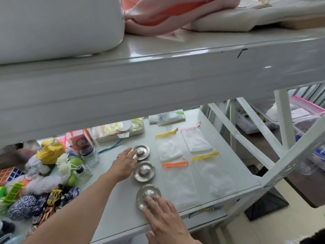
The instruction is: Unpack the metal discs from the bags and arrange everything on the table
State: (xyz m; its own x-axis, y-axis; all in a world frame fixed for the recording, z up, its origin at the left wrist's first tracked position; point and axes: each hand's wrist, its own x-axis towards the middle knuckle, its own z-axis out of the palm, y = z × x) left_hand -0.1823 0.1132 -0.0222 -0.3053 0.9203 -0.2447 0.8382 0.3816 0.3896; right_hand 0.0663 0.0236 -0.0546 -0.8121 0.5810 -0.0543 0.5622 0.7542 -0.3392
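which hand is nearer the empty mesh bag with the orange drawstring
Right. The right hand rests on the nearest metal disc, just left of the orange-drawstring mesh bag; the left hand is farther left, past the middle disc.

Only one view: cam on my head, looking fwd and down at the table (pixel 228 175) from close, just above an upper shelf (pixel 158 71) whose edge blocks the top half of the pic. My arms come in from the bottom, the table runs away toward top right. Wide lens bends the edges; no 2nd view to share w/.
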